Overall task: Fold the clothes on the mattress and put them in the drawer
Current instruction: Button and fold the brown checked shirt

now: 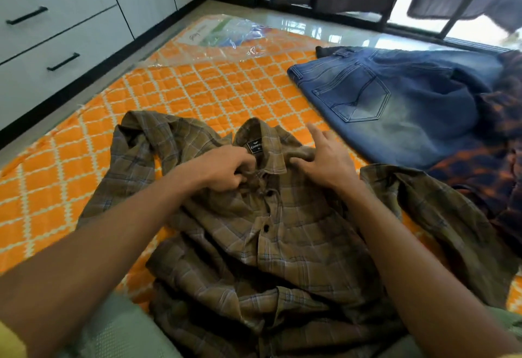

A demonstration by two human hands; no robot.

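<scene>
I'm pinching the plaid shirt (282, 233) at its collar with my left hand (226, 169), grip clenched on fabric, squaring it up for folding. My right hand (327, 164) is lying flat, fingers released, pinning the collar against the mattress (197, 89).

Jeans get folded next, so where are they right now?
In the head view, the jeans lie on the mattress at upper right, beyond the plaid shirt, beside a dark orange-patterned garment.

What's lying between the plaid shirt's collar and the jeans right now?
Head view: only bare orange mattress separates the collar from the jeans; the right hand rests on the collar's near side.
</scene>
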